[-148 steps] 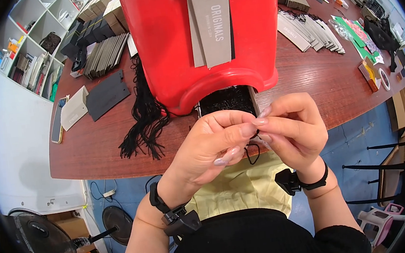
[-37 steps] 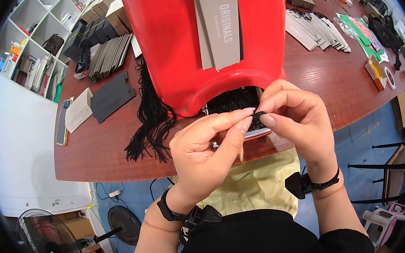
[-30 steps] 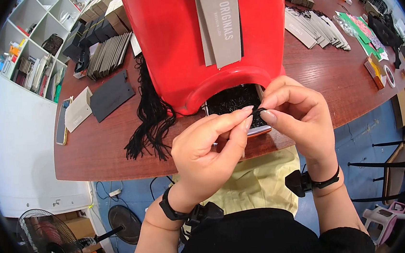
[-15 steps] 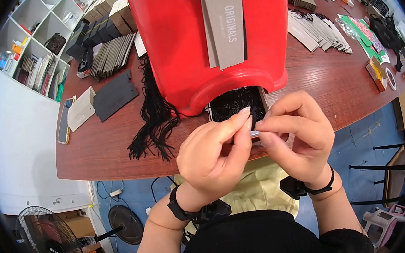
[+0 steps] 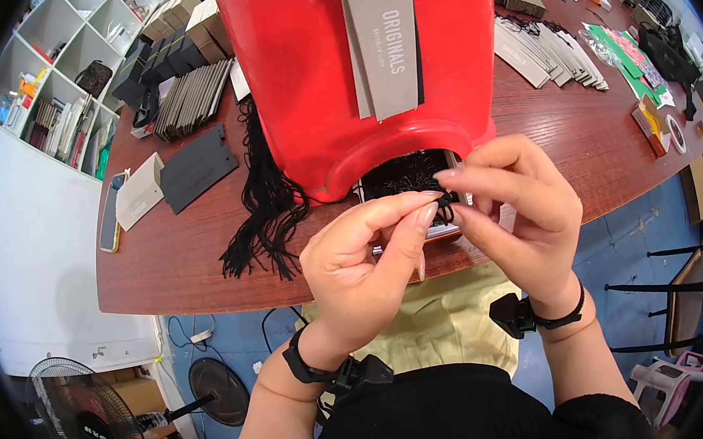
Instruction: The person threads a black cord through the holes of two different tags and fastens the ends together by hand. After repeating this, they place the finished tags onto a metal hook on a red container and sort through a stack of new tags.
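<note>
My left hand (image 5: 360, 265) is closed, its thumb and forefinger pinching a black cord (image 5: 446, 209) bent into a small loop with a knot. Just right of the loop is my right hand (image 5: 522, 213), its forefinger raised away from the thumb. The thumb tip is close to the cord; whether it touches cannot be made out. Behind the fingers, a light-rimmed box (image 5: 453, 163) full of small black pieces (image 5: 406, 174) sits under the arched opening of a red plastic stool (image 5: 297, 74). Grey printed tags (image 5: 387, 57) lie on the stool.
Left of the stool, a bundle of black cords (image 5: 266, 214) hangs over the wooden table (image 5: 180, 272). Beyond are a dark card (image 5: 197, 170), a beige card (image 5: 140, 189), a phone (image 5: 109, 216) and stacked grey tags (image 5: 190, 100). Corded tags (image 5: 550, 51) fan out at the right.
My right forefinger has lifted away from the thumb, and the hands have parted slightly. The black cord loop now shows between them. My left hand keeps its pinch.
</note>
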### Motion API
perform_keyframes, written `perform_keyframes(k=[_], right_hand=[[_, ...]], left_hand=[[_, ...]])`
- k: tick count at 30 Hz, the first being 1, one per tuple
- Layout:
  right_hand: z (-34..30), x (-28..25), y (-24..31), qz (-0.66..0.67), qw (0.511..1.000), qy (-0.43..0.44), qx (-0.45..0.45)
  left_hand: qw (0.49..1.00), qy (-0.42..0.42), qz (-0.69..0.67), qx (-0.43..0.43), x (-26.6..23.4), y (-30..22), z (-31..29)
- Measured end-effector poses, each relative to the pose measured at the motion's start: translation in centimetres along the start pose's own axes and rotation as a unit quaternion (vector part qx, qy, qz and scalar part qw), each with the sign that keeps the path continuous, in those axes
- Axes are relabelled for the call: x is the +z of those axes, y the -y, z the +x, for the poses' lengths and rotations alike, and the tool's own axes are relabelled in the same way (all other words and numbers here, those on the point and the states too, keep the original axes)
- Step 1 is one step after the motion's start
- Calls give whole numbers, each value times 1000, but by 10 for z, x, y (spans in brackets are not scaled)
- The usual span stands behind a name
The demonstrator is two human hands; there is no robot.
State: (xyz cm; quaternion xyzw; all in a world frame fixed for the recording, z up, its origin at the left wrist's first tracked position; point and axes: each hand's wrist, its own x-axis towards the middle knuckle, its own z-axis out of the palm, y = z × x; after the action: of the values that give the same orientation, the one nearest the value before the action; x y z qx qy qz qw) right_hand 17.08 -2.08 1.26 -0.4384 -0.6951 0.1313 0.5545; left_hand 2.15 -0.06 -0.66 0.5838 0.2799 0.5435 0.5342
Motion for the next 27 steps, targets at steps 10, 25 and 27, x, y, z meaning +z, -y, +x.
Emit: perform_keyframes(k=[10,25,27], right_hand=[[0,5,-4,-132,977,-42,-159],[2,-5,-8,-129,979,-85,-131],[1,-7,-8,-132,979,-83,-128]], left_hand=[[999,2,-45,-17,1,1,-1],[997,18,-1,-72,-3,-4,0],[996,21,5,-81,-2,-8,0]])
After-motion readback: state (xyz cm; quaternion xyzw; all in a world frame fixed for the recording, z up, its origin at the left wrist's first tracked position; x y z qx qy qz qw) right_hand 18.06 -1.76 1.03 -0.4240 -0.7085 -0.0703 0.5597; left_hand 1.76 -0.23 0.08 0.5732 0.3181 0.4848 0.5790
